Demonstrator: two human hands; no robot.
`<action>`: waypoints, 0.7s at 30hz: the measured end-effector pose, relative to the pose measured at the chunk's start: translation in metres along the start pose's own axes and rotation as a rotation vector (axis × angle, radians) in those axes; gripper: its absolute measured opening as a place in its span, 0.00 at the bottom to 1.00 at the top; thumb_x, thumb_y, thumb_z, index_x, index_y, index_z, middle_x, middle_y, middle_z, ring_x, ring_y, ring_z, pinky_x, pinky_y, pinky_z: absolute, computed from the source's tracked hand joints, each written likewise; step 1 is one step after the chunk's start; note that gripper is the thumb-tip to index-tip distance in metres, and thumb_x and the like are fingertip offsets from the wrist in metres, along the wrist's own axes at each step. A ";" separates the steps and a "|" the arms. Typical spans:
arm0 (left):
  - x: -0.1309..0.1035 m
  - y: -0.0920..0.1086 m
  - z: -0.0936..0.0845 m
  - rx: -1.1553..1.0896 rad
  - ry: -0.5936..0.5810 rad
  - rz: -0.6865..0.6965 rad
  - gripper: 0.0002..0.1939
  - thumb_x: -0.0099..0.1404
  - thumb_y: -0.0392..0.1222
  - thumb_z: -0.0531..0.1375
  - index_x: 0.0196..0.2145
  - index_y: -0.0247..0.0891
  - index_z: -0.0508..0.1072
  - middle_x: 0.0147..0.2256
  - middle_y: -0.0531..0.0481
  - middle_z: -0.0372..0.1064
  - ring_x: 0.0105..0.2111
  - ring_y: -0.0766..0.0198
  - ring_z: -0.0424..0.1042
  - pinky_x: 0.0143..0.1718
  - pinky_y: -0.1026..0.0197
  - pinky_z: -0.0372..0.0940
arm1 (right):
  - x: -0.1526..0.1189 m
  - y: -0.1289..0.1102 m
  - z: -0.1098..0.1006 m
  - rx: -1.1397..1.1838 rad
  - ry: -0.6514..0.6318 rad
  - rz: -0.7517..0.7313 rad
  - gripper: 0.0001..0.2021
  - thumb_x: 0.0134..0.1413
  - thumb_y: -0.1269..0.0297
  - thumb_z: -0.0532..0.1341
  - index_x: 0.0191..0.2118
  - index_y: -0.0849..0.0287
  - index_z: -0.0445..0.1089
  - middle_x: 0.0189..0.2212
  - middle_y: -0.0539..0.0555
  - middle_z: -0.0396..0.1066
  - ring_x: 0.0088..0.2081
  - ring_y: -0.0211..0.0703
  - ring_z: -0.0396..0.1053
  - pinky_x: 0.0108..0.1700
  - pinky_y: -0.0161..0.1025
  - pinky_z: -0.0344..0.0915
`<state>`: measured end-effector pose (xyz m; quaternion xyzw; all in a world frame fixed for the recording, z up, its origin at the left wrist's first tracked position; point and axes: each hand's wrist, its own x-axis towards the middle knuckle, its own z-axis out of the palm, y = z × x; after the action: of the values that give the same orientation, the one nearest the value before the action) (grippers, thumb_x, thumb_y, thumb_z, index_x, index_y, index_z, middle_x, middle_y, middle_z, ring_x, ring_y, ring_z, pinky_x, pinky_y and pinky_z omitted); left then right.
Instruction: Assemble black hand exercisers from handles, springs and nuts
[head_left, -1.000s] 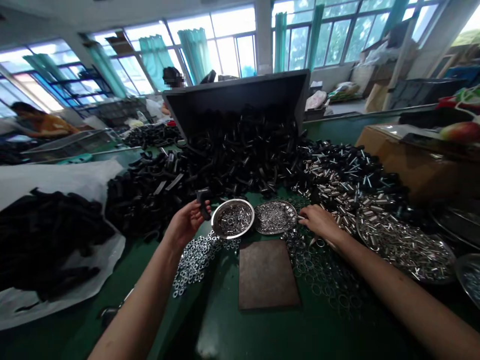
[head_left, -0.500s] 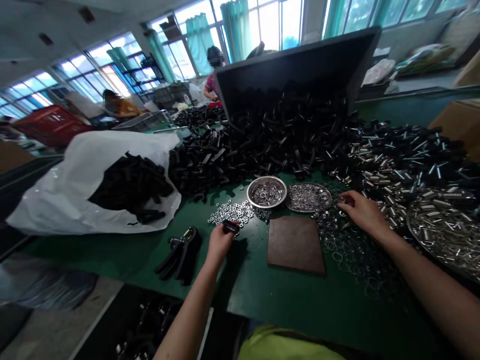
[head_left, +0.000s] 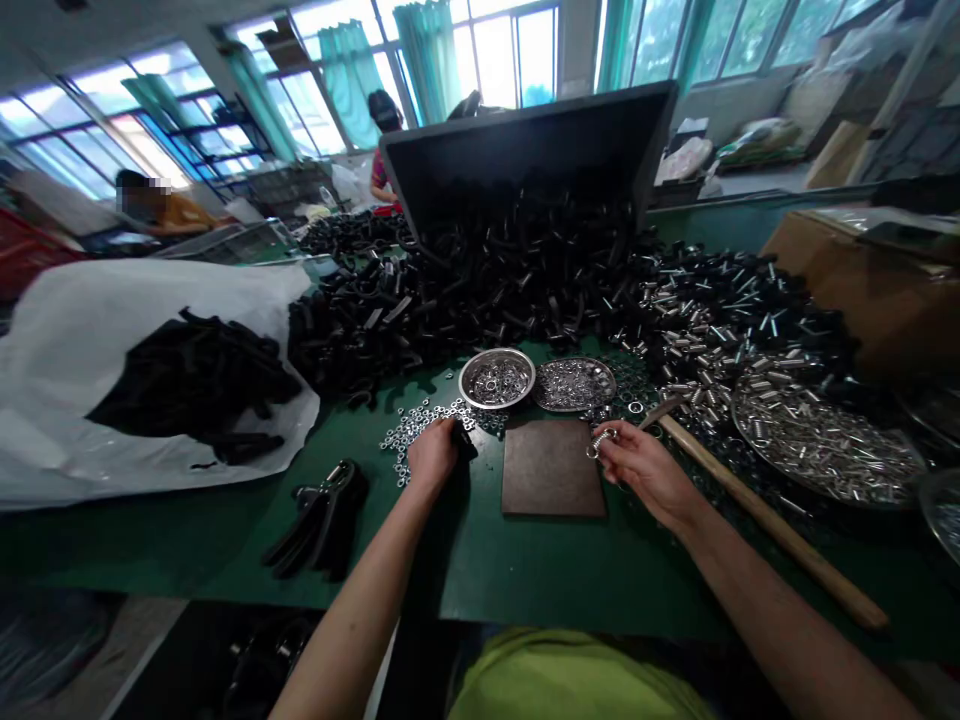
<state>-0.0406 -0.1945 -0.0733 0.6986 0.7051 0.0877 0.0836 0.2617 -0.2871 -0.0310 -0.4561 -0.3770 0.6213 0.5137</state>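
My left hand (head_left: 433, 455) is closed on a small black part (head_left: 464, 441), just beside a scatter of loose metal nuts (head_left: 405, 428). In the fingertips of my right hand (head_left: 649, 470) is a small shiny coil spring (head_left: 601, 442), with what looks like a thin metal ring at its end. That hand hovers by the right edge of a square brown plate (head_left: 553, 470) lying flat on the green table. Beyond the plate stand a round metal bowl (head_left: 465, 388) of small rings and a shallow dish (head_left: 611, 372) of tiny metal pieces.
A hammer with a wooden handle (head_left: 765, 510) lies right of my right hand, near a wide tray of springs (head_left: 825, 500). Black parts (head_left: 465, 290) heap up before a tilted dark bin (head_left: 525, 150). Black clamps (head_left: 322, 520) and a white sack (head_left: 67, 300) are at left.
My right hand has come from the small pieces at right to the plate's edge, bringing the spring. The left hand has turned a little over the nuts. The view has shifted right.
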 end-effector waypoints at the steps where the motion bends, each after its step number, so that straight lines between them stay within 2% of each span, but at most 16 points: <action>1: 0.001 -0.001 0.000 0.006 -0.006 0.001 0.11 0.56 0.33 0.56 0.36 0.43 0.72 0.42 0.46 0.70 0.42 0.54 0.69 0.34 0.61 0.60 | -0.003 0.001 0.002 0.006 -0.018 0.010 0.15 0.44 0.56 0.67 0.37 0.57 0.68 0.27 0.47 0.63 0.26 0.33 0.59 0.25 0.33 0.57; 7: 0.010 -0.005 0.000 -0.033 -0.029 -0.016 0.08 0.54 0.34 0.58 0.33 0.42 0.73 0.40 0.46 0.71 0.41 0.54 0.70 0.34 0.61 0.60 | -0.017 0.006 0.011 -0.002 -0.098 0.048 0.13 0.48 0.57 0.65 0.38 0.56 0.66 0.26 0.48 0.66 0.26 0.34 0.61 0.26 0.33 0.57; 11: 0.011 -0.005 -0.008 -0.125 -0.039 -0.035 0.06 0.51 0.33 0.61 0.29 0.40 0.73 0.34 0.46 0.73 0.36 0.55 0.71 0.33 0.61 0.61 | -0.021 0.016 0.013 -0.076 -0.103 0.027 0.13 0.51 0.56 0.63 0.40 0.56 0.66 0.28 0.49 0.67 0.26 0.35 0.61 0.26 0.34 0.57; 14: -0.003 0.004 -0.018 -0.228 0.007 -0.022 0.08 0.52 0.33 0.60 0.32 0.39 0.73 0.33 0.47 0.73 0.37 0.57 0.71 0.35 0.61 0.61 | -0.024 0.020 0.019 -0.114 -0.115 0.029 0.13 0.51 0.55 0.62 0.40 0.56 0.66 0.27 0.49 0.67 0.25 0.35 0.61 0.25 0.34 0.57; 16: -0.023 0.017 -0.022 -0.307 0.028 -0.003 0.09 0.55 0.35 0.59 0.36 0.38 0.73 0.34 0.48 0.74 0.36 0.59 0.71 0.35 0.61 0.62 | -0.027 0.020 0.027 -0.098 -0.132 0.035 0.13 0.51 0.55 0.62 0.39 0.56 0.66 0.27 0.49 0.67 0.24 0.34 0.62 0.25 0.34 0.58; 18: -0.049 0.033 -0.023 -0.541 -0.010 -0.001 0.10 0.56 0.39 0.60 0.37 0.35 0.73 0.32 0.48 0.74 0.32 0.61 0.72 0.34 0.62 0.64 | -0.030 0.019 0.039 -0.069 -0.161 0.031 0.12 0.50 0.55 0.63 0.38 0.56 0.66 0.27 0.48 0.67 0.24 0.34 0.62 0.25 0.34 0.58; 21: -0.088 0.058 -0.020 -1.169 -0.180 -0.074 0.15 0.51 0.42 0.65 0.36 0.32 0.74 0.29 0.48 0.73 0.29 0.62 0.71 0.33 0.62 0.65 | -0.031 0.019 0.056 -0.076 -0.203 0.001 0.12 0.48 0.56 0.65 0.36 0.56 0.66 0.25 0.47 0.65 0.22 0.32 0.61 0.23 0.33 0.58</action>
<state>0.0113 -0.2820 -0.0401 0.5165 0.5538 0.3991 0.5170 0.2046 -0.3208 -0.0261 -0.4102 -0.4503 0.6496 0.4548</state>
